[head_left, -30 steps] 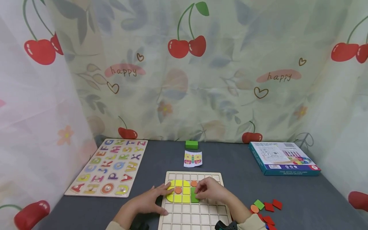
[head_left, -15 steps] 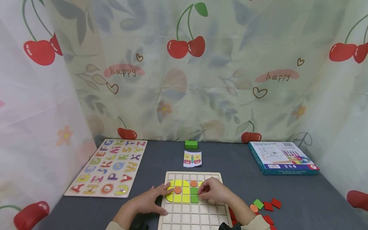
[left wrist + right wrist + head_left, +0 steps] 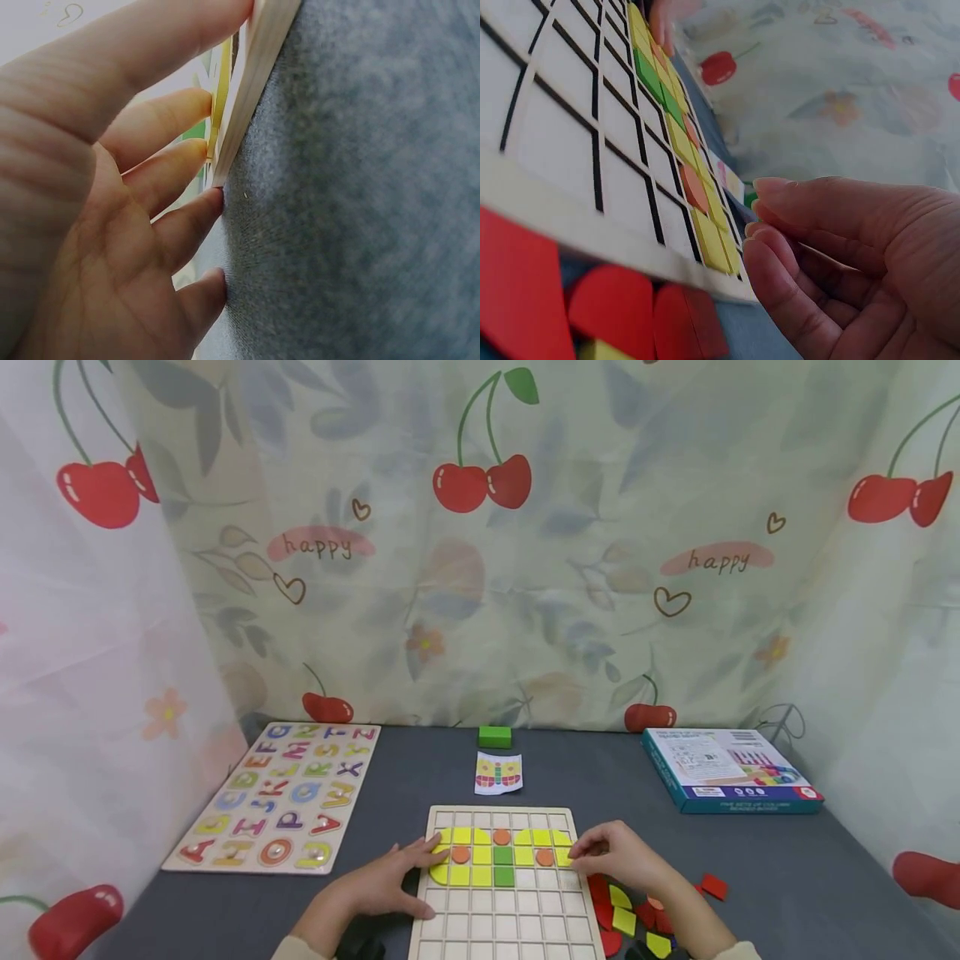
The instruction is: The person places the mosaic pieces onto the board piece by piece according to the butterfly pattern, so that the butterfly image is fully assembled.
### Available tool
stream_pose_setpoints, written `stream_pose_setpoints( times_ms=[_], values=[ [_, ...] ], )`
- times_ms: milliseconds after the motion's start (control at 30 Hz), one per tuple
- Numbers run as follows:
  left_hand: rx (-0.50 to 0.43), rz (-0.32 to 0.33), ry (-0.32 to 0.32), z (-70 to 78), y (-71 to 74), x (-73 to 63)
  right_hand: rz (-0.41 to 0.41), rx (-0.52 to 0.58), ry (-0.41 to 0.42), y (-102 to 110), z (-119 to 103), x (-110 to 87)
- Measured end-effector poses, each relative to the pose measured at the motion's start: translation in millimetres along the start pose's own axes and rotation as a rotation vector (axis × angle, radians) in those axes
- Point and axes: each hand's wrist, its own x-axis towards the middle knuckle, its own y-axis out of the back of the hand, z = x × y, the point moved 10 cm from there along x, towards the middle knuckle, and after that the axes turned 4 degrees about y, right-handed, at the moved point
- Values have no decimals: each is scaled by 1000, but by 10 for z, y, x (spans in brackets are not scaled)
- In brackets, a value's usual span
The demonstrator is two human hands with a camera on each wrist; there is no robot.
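Observation:
A wooden grid board (image 3: pixel 504 902) lies flat in the middle of the table in the head view. Yellow tiles (image 3: pixel 461 835), round orange tiles (image 3: pixel 545 857) and two green square tiles (image 3: pixel 504 877) fill cells in its upper rows. My left hand (image 3: pixel 390 881) rests along the board's left edge, fingers spread. In the left wrist view two fingertips touch a yellow tile (image 3: pixel 219 101), others the board's edge and the tablecloth. My right hand (image 3: pixel 622 858) is at the board's right edge, its fingers loosely bent. In the right wrist view nothing shows between thumb and fingers.
Loose red, yellow and orange tiles (image 3: pixel 624 920) lie right of the board. Behind it are a butterfly pattern card (image 3: pixel 498 774) and a green block (image 3: pixel 495 737). A letter puzzle board (image 3: pixel 272 797) lies left, a flat box (image 3: pixel 731 772) at the back right.
My right hand has moved right from the green tiles to the board's right edge, uncovering yellow and orange tiles there. The left hand keeps its place on the board.

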Motion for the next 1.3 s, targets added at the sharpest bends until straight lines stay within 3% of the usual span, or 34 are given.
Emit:
stream_pose_setpoints(
  times_ms=[267, 567, 733, 1133, 1300],
  values=[
    [-10, -2, 4, 2, -3, 1, -4, 43, -33, 149, 165, -199],
    [3, -9, -3, 12, -20, -3, -9, 65, -84, 142, 338, -237],
    [-7, -9, -7, 24, -15, -15, 18, 45, -87, 241, 358, -290],
    [-10, 3, 11, 17, 12, -20, 69, 1, -163, 562, 536, -667],
    [-16, -2, 14, 20, -1, -18, 19, 12, -137, 492, 567, -783]
  ],
)
